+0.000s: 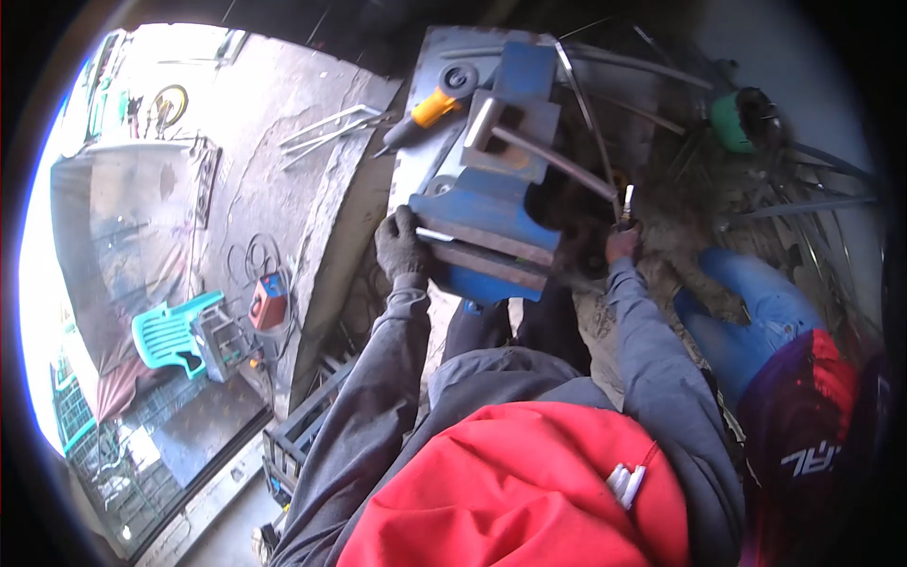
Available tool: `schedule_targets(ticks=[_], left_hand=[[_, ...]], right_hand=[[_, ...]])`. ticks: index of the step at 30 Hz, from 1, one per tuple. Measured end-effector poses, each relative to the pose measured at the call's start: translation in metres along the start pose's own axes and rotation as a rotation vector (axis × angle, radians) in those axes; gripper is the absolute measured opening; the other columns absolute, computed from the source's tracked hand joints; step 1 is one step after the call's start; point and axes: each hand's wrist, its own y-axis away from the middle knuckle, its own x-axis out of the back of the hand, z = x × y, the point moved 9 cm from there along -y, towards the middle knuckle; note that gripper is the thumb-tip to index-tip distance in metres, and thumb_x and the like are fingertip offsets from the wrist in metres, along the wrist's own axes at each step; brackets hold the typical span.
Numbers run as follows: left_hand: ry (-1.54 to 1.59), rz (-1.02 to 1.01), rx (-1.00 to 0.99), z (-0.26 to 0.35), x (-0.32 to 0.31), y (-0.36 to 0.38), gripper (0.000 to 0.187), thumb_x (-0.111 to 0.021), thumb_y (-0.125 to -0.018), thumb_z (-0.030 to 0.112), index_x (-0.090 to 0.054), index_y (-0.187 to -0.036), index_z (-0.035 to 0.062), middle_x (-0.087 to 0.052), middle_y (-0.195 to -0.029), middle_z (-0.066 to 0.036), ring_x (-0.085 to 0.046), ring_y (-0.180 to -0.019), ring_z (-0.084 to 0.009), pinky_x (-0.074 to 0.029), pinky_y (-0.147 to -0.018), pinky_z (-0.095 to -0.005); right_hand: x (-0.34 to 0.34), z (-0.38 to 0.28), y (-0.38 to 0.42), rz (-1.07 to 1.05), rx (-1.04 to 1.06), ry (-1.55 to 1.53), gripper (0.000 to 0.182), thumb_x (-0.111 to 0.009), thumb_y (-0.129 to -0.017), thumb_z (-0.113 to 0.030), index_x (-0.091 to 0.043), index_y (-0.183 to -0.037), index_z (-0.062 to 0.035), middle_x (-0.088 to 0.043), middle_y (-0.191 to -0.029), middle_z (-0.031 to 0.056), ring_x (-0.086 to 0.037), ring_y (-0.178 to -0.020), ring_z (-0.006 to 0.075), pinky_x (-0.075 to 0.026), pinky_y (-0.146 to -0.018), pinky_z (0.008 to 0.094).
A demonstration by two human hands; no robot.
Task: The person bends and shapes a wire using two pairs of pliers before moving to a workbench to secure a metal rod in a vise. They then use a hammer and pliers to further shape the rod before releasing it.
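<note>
My left hand [402, 248], in a dark grey glove, is closed at the left end of the jaws of a blue bench vise [482, 203]. A bright narrow strip [436, 235] shows along the jaws beside my fingers; what they grip is hidden. My bare right hand [624, 244] is a fist to the right of the vise. A long thin metal rod [584, 99] runs down into it, and a short shiny piece sticks up above it. A hammer [553, 163] lies across the vise, its handle end just above my right hand.
A yellow and black angle grinder [435, 109] lies on the metal bench [413, 170]. A person in blue jeans [756, 293] is close on my right, near a green container [729, 123] and metal bars. At left are a turquoise chair [175, 331] and a red machine [268, 302] with cables.
</note>
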Motion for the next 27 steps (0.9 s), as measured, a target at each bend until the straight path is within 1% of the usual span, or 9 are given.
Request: schedule_targets(ticks=[1,2,4,9,12,15,20,22,27], left_hand=[[-0.045,0.027,-0.031,-0.007,-0.003,-0.004,0.057,-0.055,-0.096,0.057,-0.071,-0.108,0.0035,-0.07,-0.102,-0.016,-0.066,-0.097,-0.0284,-0.048,-0.088,-0.0408],[-0.047,0.026,-0.054,-0.005,-0.003,-0.004,0.057,-0.055,-0.096,0.057,-0.071,-0.108,0.0034,-0.07,-0.101,-0.016,-0.066,-0.096,-0.0282,-0.048,-0.087,-0.041],[0.032,-0.016,-0.029,-0.006,-0.006,-0.004,0.057,-0.055,-0.094,0.057,-0.071,-0.104,0.0033,-0.065,-0.106,-0.019,-0.062,-0.103,-0.0351,-0.045,-0.092,-0.045],[0.038,-0.036,-0.012,-0.01,-0.008,-0.006,0.056,-0.054,-0.095,0.056,-0.07,-0.105,0.003,-0.065,-0.107,-0.019,-0.062,-0.104,-0.0358,-0.045,-0.092,-0.0452],[0.054,-0.044,-0.012,-0.012,-0.009,-0.006,0.056,-0.054,-0.095,0.055,-0.07,-0.105,0.0024,-0.065,-0.108,-0.02,-0.062,-0.104,-0.0367,-0.045,-0.092,-0.0457],[0.071,-0.044,-0.014,-0.01,-0.01,-0.006,0.056,-0.053,-0.096,0.055,-0.069,-0.106,0.002,-0.065,-0.108,-0.021,-0.062,-0.105,-0.0377,-0.045,-0.092,-0.0465],[0.037,-0.059,-0.043,-0.01,-0.009,-0.008,0.055,-0.052,-0.097,0.054,-0.069,-0.107,0.0024,-0.066,-0.107,-0.021,-0.062,-0.104,-0.0386,-0.045,-0.091,-0.0471],[0.021,-0.015,-0.094,-0.006,-0.007,-0.009,0.05,-0.054,-0.098,0.05,-0.069,-0.107,0.0025,-0.071,-0.096,-0.015,-0.067,-0.092,-0.0283,-0.049,-0.084,-0.0405],[0.027,-0.051,-0.108,-0.008,-0.01,-0.011,0.052,-0.053,-0.098,0.051,-0.069,-0.106,0.0021,-0.071,-0.096,-0.015,-0.067,-0.092,-0.0283,-0.049,-0.083,-0.0408]], right_hand=[[-0.001,-0.005,-0.001,-0.037,-0.017,0.004,0.052,-0.069,-0.087,-0.027,-0.048,-0.128,-0.0043,-0.065,-0.113,0.0282,-0.062,-0.108,0.0477,-0.051,-0.09,0.0536],[0.003,-0.01,-0.003,-0.019,-0.003,0.051,0.051,-0.069,-0.087,-0.026,-0.048,-0.128,-0.0049,-0.065,-0.114,0.0282,-0.062,-0.108,0.0474,-0.05,-0.09,0.0539],[0.007,-0.013,-0.002,-0.009,0.005,0.103,0.05,-0.068,-0.087,-0.025,-0.048,-0.128,-0.0055,-0.065,-0.114,0.0283,-0.062,-0.108,0.0471,-0.05,-0.091,0.0543],[0.003,-0.025,0.002,-0.05,0.154,0.206,0.056,-0.07,-0.085,-0.022,-0.046,-0.132,-0.004,-0.064,-0.117,0.0285,-0.061,-0.111,0.0464,-0.048,-0.094,0.0526],[0.008,-0.021,0.002,-0.067,0.082,0.14,0.057,-0.068,-0.081,-0.014,-0.048,-0.135,-0.0064,-0.063,-0.121,0.0265,-0.059,-0.113,0.0452,-0.047,-0.096,0.0514],[0.01,-0.018,0.003,-0.056,0.125,0.135,0.061,-0.072,-0.084,-0.024,-0.045,-0.133,-0.0002,-0.062,-0.12,0.0303,-0.059,-0.113,0.0472,-0.048,-0.095,0.0512],[0.011,-0.009,0.003,-0.062,0.102,0.078,0.054,-0.068,-0.084,-0.018,-0.049,-0.131,-0.0007,-0.061,-0.124,0.0291,-0.058,-0.116,0.0472,-0.047,-0.098,0.0484],[0.018,-0.013,0.006,-0.035,0.111,0.056,0.053,-0.068,-0.085,-0.02,-0.049,-0.13,0.0008,-0.061,-0.124,0.0305,-0.058,-0.116,0.0475,-0.047,-0.098,0.0482],[0.03,-0.005,0.017,0.038,0.089,0.049,0.049,-0.066,-0.089,-0.024,-0.049,-0.126,0.0034,-0.062,-0.121,0.0315,-0.059,-0.113,0.0475,-0.049,-0.095,0.0491]])
